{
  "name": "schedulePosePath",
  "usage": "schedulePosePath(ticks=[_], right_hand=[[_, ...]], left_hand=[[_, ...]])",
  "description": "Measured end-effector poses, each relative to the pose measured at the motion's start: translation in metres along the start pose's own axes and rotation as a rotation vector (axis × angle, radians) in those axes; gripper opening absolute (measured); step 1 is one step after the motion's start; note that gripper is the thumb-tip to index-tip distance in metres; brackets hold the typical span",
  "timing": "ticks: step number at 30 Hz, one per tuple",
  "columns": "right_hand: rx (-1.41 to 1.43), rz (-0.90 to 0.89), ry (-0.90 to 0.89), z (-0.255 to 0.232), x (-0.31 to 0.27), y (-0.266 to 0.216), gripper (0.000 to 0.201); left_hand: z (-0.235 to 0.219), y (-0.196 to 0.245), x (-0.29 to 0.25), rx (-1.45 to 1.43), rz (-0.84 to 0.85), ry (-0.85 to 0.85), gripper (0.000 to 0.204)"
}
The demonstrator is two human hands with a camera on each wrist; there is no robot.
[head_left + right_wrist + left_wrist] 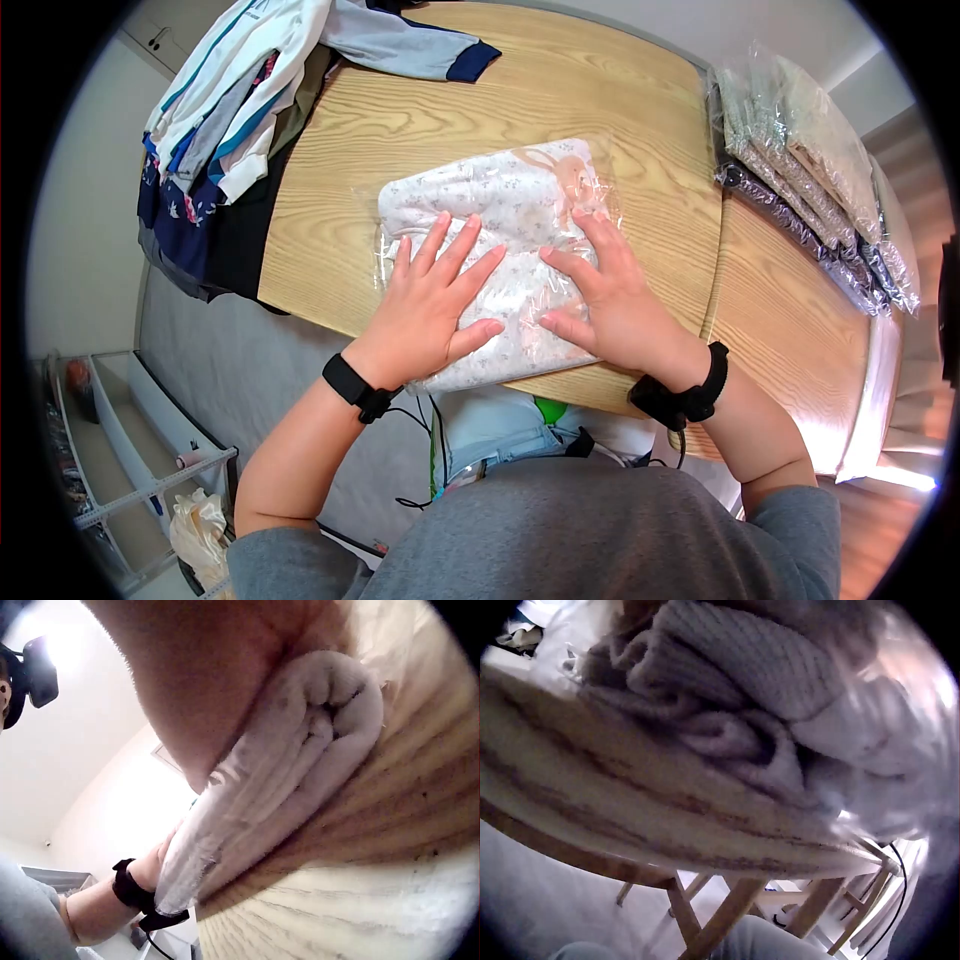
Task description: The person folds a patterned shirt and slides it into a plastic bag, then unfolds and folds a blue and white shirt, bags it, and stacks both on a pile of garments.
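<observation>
A folded white garment with a small floral print (510,205) lies flat in a clear plastic bag on the wooden table. My left hand (430,300) rests on its left half, fingers spread. On the right half my right hand (620,300) presses down with fingers and thumb stretched out. The bag's clear edge (607,190) sticks out past the fabric at the upper right. In the left wrist view the thick folded layers (735,690) show at the table edge. From the right wrist the rolled fold of the garment (330,712) shows under my palm (217,675).
A pile of clothes (235,100) hangs over the table's far left corner, one grey sleeve (410,50) reaching across the wood. Several bagged garments (800,160) are stacked at the right. A white shelf unit (140,430) stands at the lower left, and cables hang from the wrist cameras.
</observation>
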State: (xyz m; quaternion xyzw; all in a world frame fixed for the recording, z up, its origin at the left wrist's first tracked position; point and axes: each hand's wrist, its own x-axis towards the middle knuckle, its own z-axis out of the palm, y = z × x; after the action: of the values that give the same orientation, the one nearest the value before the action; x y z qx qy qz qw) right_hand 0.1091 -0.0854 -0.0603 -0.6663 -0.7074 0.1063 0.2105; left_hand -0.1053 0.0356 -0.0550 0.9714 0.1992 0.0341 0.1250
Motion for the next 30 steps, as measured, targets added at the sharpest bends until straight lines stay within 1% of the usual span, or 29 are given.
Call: schedulePosePath(ticks=[2, 7, 8, 9, 11, 12, 13, 15, 16, 17, 18, 19, 20, 21, 22, 23, 24, 26, 28, 29, 30], right_hand=[[-0.005, -0.003, 0.005, 0.001, 0.000, -0.001, 0.055], [-0.040, -0.039, 0.102, 0.003, -0.003, -0.002, 0.054], [-0.043, -0.048, 0.067, 0.002, -0.002, 0.001, 0.060], [-0.050, -0.053, 0.080, 0.001, -0.002, 0.005, 0.060], [0.071, -0.080, 0.010, 0.001, -0.002, 0.015, 0.069], [0.184, -0.134, -0.003, -0.001, 0.001, 0.026, 0.076], [0.172, -0.100, -0.032, -0.016, 0.001, 0.020, 0.080], [-0.193, -0.038, 0.217, -0.032, -0.013, -0.007, 0.067], [-0.195, -0.041, 0.226, -0.041, -0.021, -0.018, 0.067], [-0.229, -0.079, 0.264, -0.050, -0.032, -0.027, 0.058], [-0.266, -0.114, 0.302, -0.053, -0.043, -0.033, 0.049], [-0.272, -0.110, 0.308, -0.052, -0.053, -0.035, 0.049], [-0.199, -0.107, 0.226, -0.049, -0.064, -0.035, 0.043], [-0.126, -0.103, 0.146, -0.046, -0.072, -0.034, 0.037], [-0.155, -0.103, 0.103, -0.044, -0.076, -0.032, 0.042], [-0.159, -0.098, 0.109, -0.042, -0.078, -0.029, 0.042], [-0.119, -0.081, 0.108, -0.040, -0.079, -0.027, 0.045], [-0.082, -0.059, 0.112, -0.035, -0.081, -0.019, 0.049], [0.010, -0.020, 0.086, -0.028, -0.081, -0.008, 0.061], [-0.001, -0.017, 0.100, -0.024, -0.081, -0.003, 0.061], [0.044, -0.021, 0.067, -0.020, -0.081, 0.002, 0.064]], left_hand=[[0.001, -0.001, 0.000, -0.002, -0.001, 0.004, 0.065], [0.006, -0.003, -0.003, -0.044, 0.007, 0.046, 0.065], [0.006, -0.005, -0.003, -0.057, 0.012, 0.032, 0.066], [0.007, -0.008, -0.002, -0.046, 0.018, 0.042, 0.066], [0.008, -0.015, 0.000, -0.141, -0.008, -0.007, 0.066], [0.007, -0.021, 0.000, -0.270, -0.011, 0.014, 0.060], [0.004, -0.024, -0.003, -0.259, -0.007, 0.017, 0.060], [-0.003, -0.032, -0.010, -0.943, 0.069, 0.178, 0.051], [-0.014, -0.029, -0.017, -0.782, 0.047, 0.314, 0.040], [-0.026, -0.027, -0.029, -0.778, 0.051, 0.314, 0.040], [-0.037, -0.023, -0.043, -0.613, 0.095, 0.353, 0.039], [-0.042, -0.017, -0.055, -0.449, 0.139, 0.392, 0.040], [-0.042, -0.008, -0.067, -0.358, 0.180, 0.388, 0.037], [-0.036, -0.001, -0.077, -0.353, 0.184, 0.309, 0.041], [-0.031, 0.008, -0.082, -0.280, 0.194, 0.288, 0.045], [-0.027, 0.015, -0.085, -0.206, 0.203, 0.266, 0.050], [-0.021, 0.016, -0.087, -0.203, 0.212, 0.267, 0.050], [-0.001, 0.013, -0.088, -0.141, 0.154, 0.293, 0.060], [0.018, 0.003, -0.089, -0.094, 0.156, 0.307, 0.062], [0.025, -0.004, -0.088, -0.048, 0.153, 0.321, 0.064], [0.027, -0.004, -0.087, -0.059, 0.153, 0.370, 0.061]])
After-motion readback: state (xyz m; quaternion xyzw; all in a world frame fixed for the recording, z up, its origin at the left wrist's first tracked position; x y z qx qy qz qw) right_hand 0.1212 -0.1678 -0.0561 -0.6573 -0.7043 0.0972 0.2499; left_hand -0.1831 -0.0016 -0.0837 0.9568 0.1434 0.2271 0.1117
